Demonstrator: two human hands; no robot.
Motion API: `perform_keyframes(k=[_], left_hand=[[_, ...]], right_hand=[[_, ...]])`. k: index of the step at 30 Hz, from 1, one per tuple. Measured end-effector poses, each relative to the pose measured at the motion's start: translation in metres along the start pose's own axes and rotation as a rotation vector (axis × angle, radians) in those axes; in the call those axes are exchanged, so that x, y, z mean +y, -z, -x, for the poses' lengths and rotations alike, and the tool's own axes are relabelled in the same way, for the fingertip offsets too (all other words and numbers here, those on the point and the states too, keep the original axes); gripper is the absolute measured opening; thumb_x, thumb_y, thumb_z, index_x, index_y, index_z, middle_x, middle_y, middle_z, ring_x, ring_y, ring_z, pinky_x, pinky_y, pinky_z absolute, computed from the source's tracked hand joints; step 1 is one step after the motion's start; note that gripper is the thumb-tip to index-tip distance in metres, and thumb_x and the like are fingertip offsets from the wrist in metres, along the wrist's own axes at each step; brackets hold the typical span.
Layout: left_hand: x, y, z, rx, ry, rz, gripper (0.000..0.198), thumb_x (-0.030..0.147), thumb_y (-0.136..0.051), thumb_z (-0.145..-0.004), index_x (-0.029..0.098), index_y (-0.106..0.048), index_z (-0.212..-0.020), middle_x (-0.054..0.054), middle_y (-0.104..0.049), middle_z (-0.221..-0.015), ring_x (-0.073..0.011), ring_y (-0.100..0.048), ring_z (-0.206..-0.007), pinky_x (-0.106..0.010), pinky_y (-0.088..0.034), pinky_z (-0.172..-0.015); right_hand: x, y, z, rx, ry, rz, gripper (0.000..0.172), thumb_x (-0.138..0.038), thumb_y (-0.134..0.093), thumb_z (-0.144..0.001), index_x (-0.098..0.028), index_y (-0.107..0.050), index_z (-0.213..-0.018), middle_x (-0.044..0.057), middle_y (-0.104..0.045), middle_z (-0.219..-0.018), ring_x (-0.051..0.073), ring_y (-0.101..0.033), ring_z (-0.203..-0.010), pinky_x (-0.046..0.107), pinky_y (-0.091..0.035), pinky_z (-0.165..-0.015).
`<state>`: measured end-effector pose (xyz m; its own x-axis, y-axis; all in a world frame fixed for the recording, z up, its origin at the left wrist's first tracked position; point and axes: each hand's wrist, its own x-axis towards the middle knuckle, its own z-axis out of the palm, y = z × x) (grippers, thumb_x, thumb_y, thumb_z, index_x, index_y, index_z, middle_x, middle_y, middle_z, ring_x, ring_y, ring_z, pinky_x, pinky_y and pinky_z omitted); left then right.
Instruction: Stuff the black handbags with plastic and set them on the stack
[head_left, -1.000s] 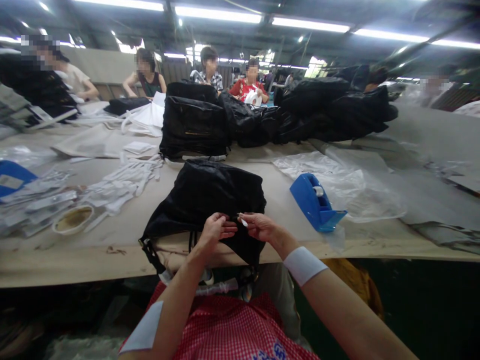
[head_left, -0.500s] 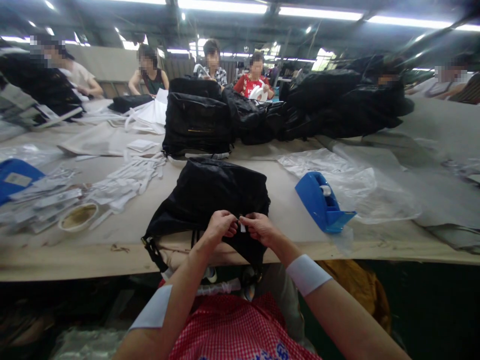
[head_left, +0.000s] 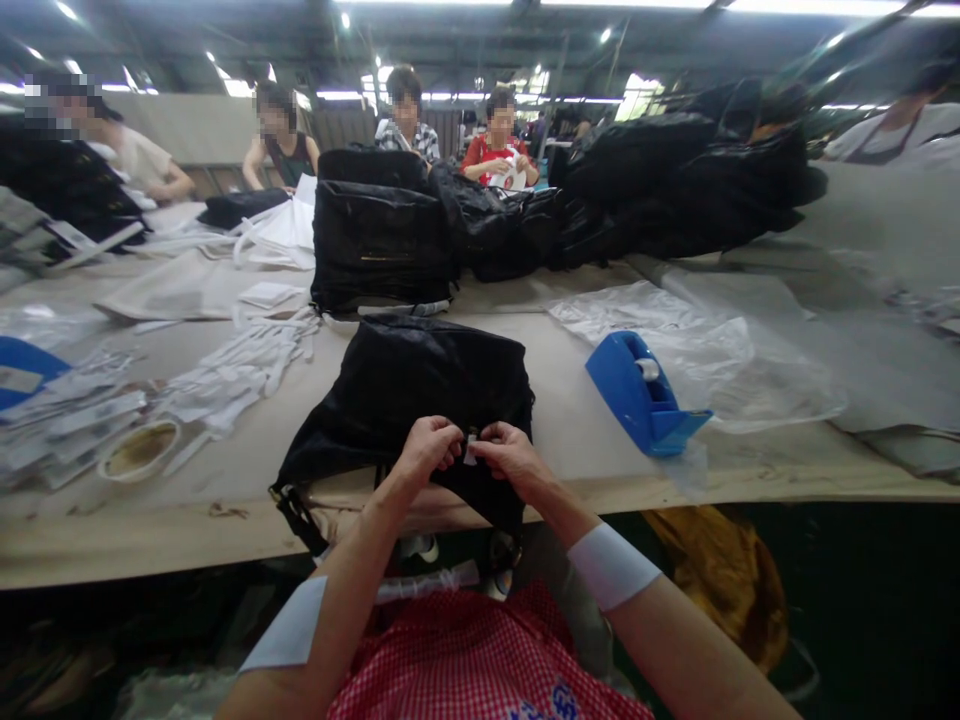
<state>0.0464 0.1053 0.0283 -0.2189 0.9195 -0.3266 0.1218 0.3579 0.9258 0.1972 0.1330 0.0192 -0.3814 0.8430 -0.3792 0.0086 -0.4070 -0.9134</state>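
A black bag [head_left: 435, 370] lies on the table in front of me, its lower corner and a strap with a metal buckle [head_left: 279, 493] hanging over the front edge. My left hand [head_left: 433, 447] is closed in a pinch at the bag's near side; what its fingertips hold is hidden. Close beside it, my right hand [head_left: 508, 455] pinches a small white strip [head_left: 471, 450] with a tiny metal-looking part at its top. The two sets of fingertips are almost touching over the black fabric.
A blue tape dispenser [head_left: 645, 395] stands to the right, before crumpled clear plastic [head_left: 750, 370]. To the left are a shallow round tub [head_left: 140, 448] and many white strips [head_left: 232, 375]. Stacked black bags [head_left: 382, 235] rise behind. Several people sit across the table.
The view has shifted slightly. Both hands stay at the same spot on the bag, with a small gap now showing between the fingertips around the white strip.
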Motion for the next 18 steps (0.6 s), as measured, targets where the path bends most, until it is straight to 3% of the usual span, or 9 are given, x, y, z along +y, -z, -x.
perform_keyframes(k=[7,11,14,18], left_hand=[[0.005,0.001,0.025,-0.017,0.087,0.041,0.019,0.024,-0.047,-0.091,0.014,-0.058,-0.079,-0.006,-0.066,-0.069,-0.0146,-0.063,-0.053,-0.022,-0.050,-0.047],[0.000,0.002,0.039,-0.048,0.103,0.139,0.017,0.022,-0.050,-0.088,0.012,-0.063,-0.084,-0.008,-0.068,-0.079,-0.0149,-0.065,-0.059,-0.023,-0.051,-0.050],[0.000,-0.004,0.040,-0.045,0.134,0.214,0.013,0.015,-0.053,-0.083,0.011,-0.065,-0.085,-0.007,-0.068,-0.082,-0.0139,-0.065,-0.060,-0.020,-0.048,-0.048],[0.000,-0.013,0.036,-0.034,0.154,0.168,0.008,0.017,-0.059,-0.083,0.010,-0.064,-0.081,-0.006,-0.067,-0.075,-0.0112,-0.062,-0.052,-0.017,-0.033,-0.039]], right_hand=[[0.003,-0.003,0.002,0.027,0.105,-0.077,0.051,-0.035,-0.077,-0.051,-0.020,-0.048,-0.091,-0.010,-0.050,-0.057,0.006,-0.037,-0.044,0.015,-0.022,-0.035],[0.007,-0.003,0.005,-0.007,0.153,-0.089,0.055,-0.038,-0.078,-0.052,-0.019,-0.049,-0.095,-0.007,-0.056,-0.060,0.005,-0.036,-0.042,0.015,-0.023,-0.034],[0.007,-0.004,0.007,-0.023,0.158,-0.059,0.056,-0.039,-0.078,-0.054,-0.019,-0.051,-0.099,-0.006,-0.059,-0.062,0.005,-0.036,-0.041,0.015,-0.023,-0.034],[0.009,-0.005,0.006,-0.018,0.183,-0.001,0.053,-0.040,-0.075,-0.058,-0.020,-0.050,-0.100,-0.005,-0.060,-0.062,0.007,-0.041,-0.040,0.016,-0.023,-0.035]])
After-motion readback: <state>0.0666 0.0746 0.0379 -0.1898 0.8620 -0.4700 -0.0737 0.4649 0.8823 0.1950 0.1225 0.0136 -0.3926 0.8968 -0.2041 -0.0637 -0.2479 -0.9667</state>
